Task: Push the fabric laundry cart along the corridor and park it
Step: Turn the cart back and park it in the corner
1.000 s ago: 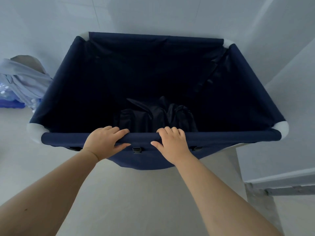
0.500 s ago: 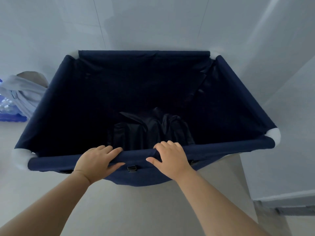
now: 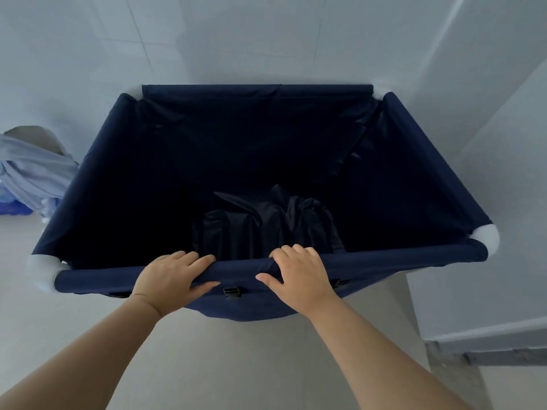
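Observation:
The navy fabric laundry cart (image 3: 408, 161) fills the middle of the head view, with white corner joints and its far rim close against a pale tiled wall. My left hand (image 3: 173, 278) and my right hand (image 3: 299, 275) both grip the near top rail, fingers curled over it and thumbs under, either side of a small black buckle (image 3: 231, 291). A crumpled dark bag (image 3: 266, 223) lies at the bottom of the cart.
A pale tiled wall (image 3: 236, 39) stands right behind the cart. A grey wall or cabinet side (image 3: 488, 232) runs along the right, with a metal strip low down. At the left, a bin draped with light cloth (image 3: 32, 170) sits beside something blue.
The view tilted down, then back up a little, so the cart's far rim sits lower in frame than a second ago. Both hands stayed on the near rail.

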Demonstrator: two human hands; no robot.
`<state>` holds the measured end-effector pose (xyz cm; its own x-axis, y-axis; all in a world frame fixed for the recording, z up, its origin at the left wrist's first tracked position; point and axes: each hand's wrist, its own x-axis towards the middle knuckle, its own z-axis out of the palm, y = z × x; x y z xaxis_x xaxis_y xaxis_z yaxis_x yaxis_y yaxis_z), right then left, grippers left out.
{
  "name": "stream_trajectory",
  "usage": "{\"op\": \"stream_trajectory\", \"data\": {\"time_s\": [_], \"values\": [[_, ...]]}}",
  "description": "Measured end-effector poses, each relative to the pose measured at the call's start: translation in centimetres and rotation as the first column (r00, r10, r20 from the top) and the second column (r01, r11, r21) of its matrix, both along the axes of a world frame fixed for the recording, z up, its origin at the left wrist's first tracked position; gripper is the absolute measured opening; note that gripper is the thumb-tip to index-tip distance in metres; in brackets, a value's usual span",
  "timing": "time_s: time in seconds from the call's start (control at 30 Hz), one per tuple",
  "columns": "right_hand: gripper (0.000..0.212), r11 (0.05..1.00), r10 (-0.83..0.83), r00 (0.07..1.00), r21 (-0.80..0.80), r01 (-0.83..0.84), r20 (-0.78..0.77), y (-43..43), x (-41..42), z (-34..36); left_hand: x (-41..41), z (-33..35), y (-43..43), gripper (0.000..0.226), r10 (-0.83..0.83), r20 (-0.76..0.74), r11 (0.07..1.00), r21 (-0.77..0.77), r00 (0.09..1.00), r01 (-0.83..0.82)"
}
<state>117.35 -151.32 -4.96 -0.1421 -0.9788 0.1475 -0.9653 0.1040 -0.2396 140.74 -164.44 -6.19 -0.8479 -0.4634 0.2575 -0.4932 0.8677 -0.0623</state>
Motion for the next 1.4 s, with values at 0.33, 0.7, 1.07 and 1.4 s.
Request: {"op": "stream_trajectory", "data": {"time_s": [0.33,0.7,1.07,1.4], "values": [[0.045,0.997,-0.062,0.997,-0.038,0.061,-0.04,5.1,-7.8,-0.4,-8.6,-0.1,4.2,0.063,-0.041,-0.004,0.999,-0.015,0.999,0.041],[0.042,0.983,-0.173,0.984,-0.066,0.17,-0.048,11.3,-17.2,-0.3,-19.4,0.3,9.2,0.051,-0.114,-0.033,0.993,-0.017,0.993,0.114],[0.04,0.97,-0.234,0.972,-0.066,0.232,-0.03,12.0,-22.0,-0.3,-26.0,0.1,7.0,0.072,-0.239,-0.074,0.971,-0.022,0.968,0.238],[0.041,0.973,-0.223,0.969,-0.08,0.216,-0.105,10.8,-23.4,-1.1,-26.7,-0.2,6.3,0.048,-0.238,-0.071,0.971,-0.046,0.969,0.236]]}}
